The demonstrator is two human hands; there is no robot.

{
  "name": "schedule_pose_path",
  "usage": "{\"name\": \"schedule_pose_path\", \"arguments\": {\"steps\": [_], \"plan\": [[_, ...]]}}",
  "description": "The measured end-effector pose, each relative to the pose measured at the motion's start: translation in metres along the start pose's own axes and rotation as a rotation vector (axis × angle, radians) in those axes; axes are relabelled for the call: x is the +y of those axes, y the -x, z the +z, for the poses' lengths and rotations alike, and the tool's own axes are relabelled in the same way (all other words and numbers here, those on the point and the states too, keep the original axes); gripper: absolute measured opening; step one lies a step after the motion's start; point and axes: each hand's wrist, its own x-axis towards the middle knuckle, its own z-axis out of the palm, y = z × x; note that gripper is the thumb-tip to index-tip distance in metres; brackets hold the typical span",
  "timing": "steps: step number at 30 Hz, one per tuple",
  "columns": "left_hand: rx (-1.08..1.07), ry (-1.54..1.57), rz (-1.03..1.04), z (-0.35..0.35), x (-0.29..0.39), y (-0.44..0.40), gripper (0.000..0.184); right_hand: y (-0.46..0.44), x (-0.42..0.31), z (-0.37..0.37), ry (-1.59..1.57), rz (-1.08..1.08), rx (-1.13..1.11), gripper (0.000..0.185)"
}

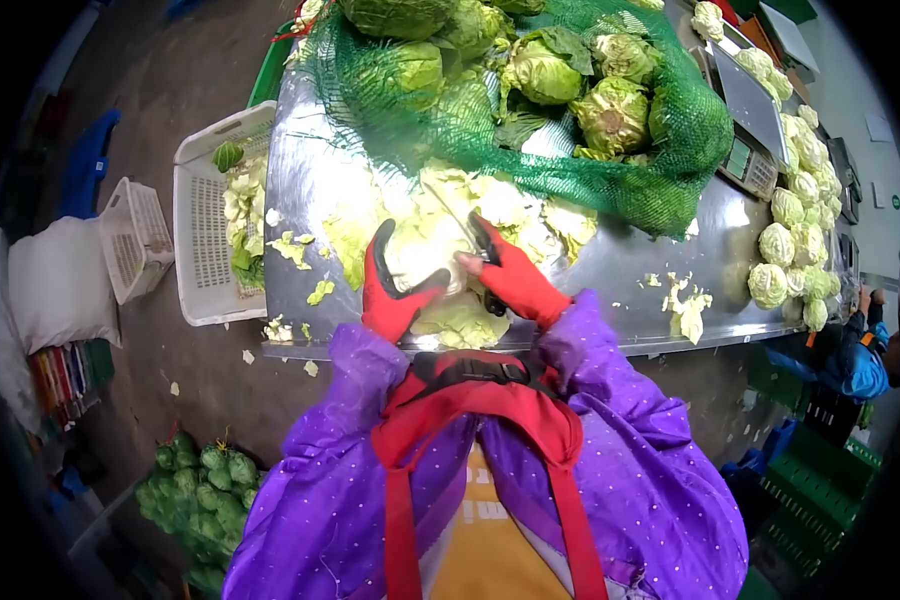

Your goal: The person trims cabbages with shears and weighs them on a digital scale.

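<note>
A pale, trimmed cabbage (415,252) rests on the steel table in front of me. My left hand (395,290), in a red glove with dark fingers, cups it from the left, thumb and fingers curved round its side. Just right of the cabbage, my right hand (507,275), gloved the same way with a bare thumb tip showing, grips a knife (454,214). The thin blade points up and left over the cabbage, and the handle is mostly hidden in the fist. Loose cabbage leaves (460,322) lie under and around both hands.
Green mesh netting (610,195) with whole cabbages (612,115) spreads across the back. Trimmed cabbages (778,243) are piled right, beside a scale (748,165). A white crate (202,240) of leaves stands left. Bagged cabbages (202,495) sit on the floor; another person (858,360) is far right.
</note>
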Motion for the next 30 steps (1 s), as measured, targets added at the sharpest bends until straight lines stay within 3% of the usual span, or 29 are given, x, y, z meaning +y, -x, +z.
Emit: {"name": "schedule_pose_path", "arguments": {"steps": [2, 4, 5, 8, 11, 12, 15, 16, 19, 21, 23, 26, 28, 30], "plan": [[0.047, -0.081, 0.040, 0.001, -0.004, -0.003, 0.096, -0.007, 0.012, 0.011, 0.030, -0.075, 0.038, 0.075], [0.061, 0.043, -0.012, 0.004, -0.001, -0.001, 0.095, -0.015, 0.011, 0.012, -0.082, 0.056, -0.014, 0.073], [0.067, 0.102, -0.037, 0.004, 0.000, 0.000, 0.095, -0.028, 0.022, 0.009, 0.012, -0.036, 0.096, 0.063], [0.023, 0.075, 0.011, -0.006, -0.003, 0.005, 0.094, -0.042, 0.034, -0.008, -0.448, 0.270, 0.110, 0.043], [0.074, 0.066, 0.063, -0.027, -0.011, 0.017, 0.098, -0.030, 0.025, -0.005, -0.306, 0.120, 0.077, 0.046], [0.071, -0.350, 0.261, -0.039, -0.006, 0.019, 0.106, -0.018, 0.003, 0.001, -0.260, 0.197, 0.105, 0.048], [0.019, -0.920, 0.159, -0.021, 0.037, 0.033, 0.106, 0.001, -0.013, 0.026, -0.026, -0.085, 0.045, 0.047], [0.088, -0.727, 0.220, -0.030, 0.018, 0.028, 0.110, 0.002, -0.015, 0.029, -0.001, -0.132, 0.048, 0.047], [0.007, -0.596, 0.238, -0.055, -0.007, 0.025, 0.108, -0.020, 0.015, 0.009, -0.176, 0.236, 0.306, 0.047], [0.033, -0.383, 0.204, -0.065, -0.025, 0.022, 0.109, -0.024, 0.046, -0.024, 0.011, 0.213, 0.317, 0.050], [0.042, -0.198, 0.172, -0.072, -0.024, 0.030, 0.111, -0.015, 0.044, -0.048, -0.012, 0.127, 0.320, 0.059], [0.056, -0.038, 0.199, -0.063, -0.001, 0.034, 0.118, 0.008, -0.024, -0.034, 0.399, -0.128, 0.553, 0.068], [0.002, -0.020, 0.229, -0.056, 0.011, 0.032, 0.118, 0.016, -0.068, -0.004, 0.142, -0.017, 0.223, 0.076], [-0.049, -0.082, 0.271, -0.046, 0.029, 0.025, 0.120, 0.010, -0.074, 0.020, 0.211, -0.250, 0.065, 0.066]]}}
